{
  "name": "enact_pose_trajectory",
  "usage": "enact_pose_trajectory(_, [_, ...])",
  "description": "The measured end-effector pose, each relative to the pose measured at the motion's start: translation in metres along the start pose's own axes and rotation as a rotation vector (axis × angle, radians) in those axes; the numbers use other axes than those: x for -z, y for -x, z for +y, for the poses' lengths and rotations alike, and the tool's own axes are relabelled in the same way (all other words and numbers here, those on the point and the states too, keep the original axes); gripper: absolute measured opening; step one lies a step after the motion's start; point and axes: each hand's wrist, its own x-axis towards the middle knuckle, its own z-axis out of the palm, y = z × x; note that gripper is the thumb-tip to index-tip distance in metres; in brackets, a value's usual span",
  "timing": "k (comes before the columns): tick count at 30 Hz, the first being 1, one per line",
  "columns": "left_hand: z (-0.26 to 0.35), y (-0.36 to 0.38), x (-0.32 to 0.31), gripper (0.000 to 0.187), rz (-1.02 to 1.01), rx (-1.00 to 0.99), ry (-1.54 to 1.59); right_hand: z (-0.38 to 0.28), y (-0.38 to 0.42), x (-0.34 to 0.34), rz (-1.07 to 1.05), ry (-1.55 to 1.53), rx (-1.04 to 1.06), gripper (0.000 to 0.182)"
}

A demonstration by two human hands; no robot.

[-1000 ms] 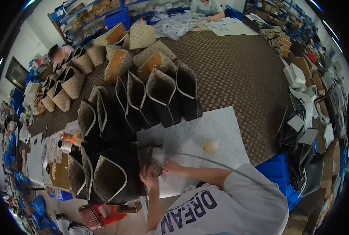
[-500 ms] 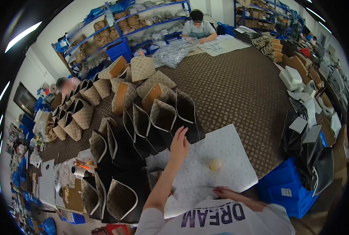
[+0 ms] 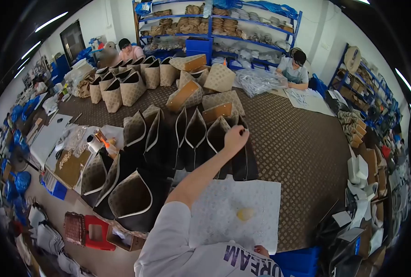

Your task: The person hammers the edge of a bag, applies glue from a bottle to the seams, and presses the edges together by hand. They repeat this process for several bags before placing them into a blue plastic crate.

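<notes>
My left hand (image 3: 236,140) reaches forward, its fingers curled over the top edge of a black bag (image 3: 244,164), the rightmost of a standing row. Beside it are more open-mouthed bags (image 3: 196,129) with brown patterned lining and pale edging. A larger open bag (image 3: 131,194) lies nearer my body, left of my forearm. Just a bit of my right hand (image 3: 261,250) shows at the lower edge of the white patterned sheet (image 3: 210,217); its fingers are mostly hidden by my shirt. On that sheet sits a small yellowish lump (image 3: 245,213).
Beige patterned bags (image 3: 121,91) with tan panels stand farther back on the brown patterned table cover (image 3: 302,166). Two people sit across the table. A blue crate (image 3: 297,262) is at lower right, a red stool (image 3: 97,233) at lower left, and leather-like pieces (image 3: 327,231) hang at right.
My left hand has moved forward and closed on the edge of the rightmost black bag. The camera has turned left and up, and my right hand shows less.
</notes>
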Motion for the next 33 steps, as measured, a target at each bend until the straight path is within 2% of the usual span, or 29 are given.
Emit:
enact_pose_trajectory(1, [0.015, -0.021, 0.03, 0.025, -0.003, 0.113, 0.032, -0.004, -0.006, -0.002, -0.033, 0.036, 0.031, 0.024])
enact_pose_trajectory(2, [0.033, -0.035, 0.061, 0.026, 0.097, 0.186, 0.196, -0.005, -0.01, -0.004, -0.071, 0.079, 0.062, 0.025])
enact_pose_trajectory(3, [0.016, -0.054, 0.073, 0.025, 0.24, 0.214, 0.372, -0.008, -0.015, -0.003, -0.094, 0.107, 0.096, 0.026])
enact_pose_trajectory(4, [0.046, -0.061, 0.111, 0.021, 0.302, 0.285, 0.643, -0.009, -0.017, -0.004, -0.123, 0.138, 0.125, 0.026])
enact_pose_trajectory(5, [0.065, -0.066, 0.145, 0.017, 0.424, 0.173, 0.729, -0.009, -0.02, -0.003, -0.138, 0.153, 0.149, 0.027])
enact_pose_trajectory(6, [0.074, -0.065, 0.184, 0.018, 0.378, 0.311, 0.904, -0.01, -0.022, -0.003, -0.151, 0.161, 0.165, 0.028])
enact_pose_trajectory(8, [0.084, -0.059, 0.252, 0.019, 0.447, 0.218, 0.954, -0.013, -0.028, -0.006, -0.162, 0.11, 0.164, 0.026])
enact_pose_trajectory(10, [0.092, -0.033, 0.311, 0.022, 0.607, 0.068, 0.79, -0.018, -0.037, -0.007, -0.176, 0.106, 0.206, 0.026])
enact_pose_trajectory(13, [0.089, 0.062, 0.365, 0.03, 1.017, -0.08, 0.062, 0.0, -0.054, -0.028, -0.164, 0.175, 0.279, 0.026])
enact_pose_trajectory(15, [0.08, 0.141, 0.375, 0.036, 1.202, -0.028, -0.405, -0.006, -0.055, -0.03, -0.168, 0.167, 0.276, 0.026])
enact_pose_trajectory(16, [0.076, 0.175, 0.374, 0.04, 1.222, 0.036, -0.525, -0.009, -0.051, -0.03, -0.166, 0.162, 0.26, 0.026])
enact_pose_trajectory(17, [0.064, 0.202, 0.379, 0.032, 1.095, 0.248, -0.481, -0.009, -0.05, -0.028, -0.193, 0.162, 0.233, 0.025])
enact_pose_trajectory(18, [0.053, 0.219, 0.376, 0.032, 1.016, 0.337, -0.52, -0.008, -0.049, -0.027, -0.214, 0.159, 0.189, 0.025])
enact_pose_trajectory(19, [0.044, 0.223, 0.366, 0.031, 0.967, 0.346, -0.542, -0.006, -0.047, -0.022, -0.198, 0.155, 0.182, 0.024])
enact_pose_trajectory(24, [0.033, 0.201, 0.307, 0.029, 0.86, 0.053, -0.523, 0.015, -0.043, 0.008, 0.017, 0.194, 0.104, 0.019])
enact_pose_trajectory(28, [0.039, 0.178, 0.261, 0.028, 0.707, -0.137, -0.317, 0.011, -0.032, 0.036, 0.207, 0.07, 0.049, 0.018])
enact_pose_trajectory(31, [0.03, 0.179, 0.208, 0.026, 0.414, -0.066, -0.05, 0.01, -0.017, 0.042, 0.242, 0.0, 0.017, 0.018])
enact_pose_trajectory(33, [0.024, 0.197, 0.156, 0.026, 0.053, 0.124, 0.084, 0.018, 0.008, 0.049, 0.318, -0.007, -0.032, 0.019])
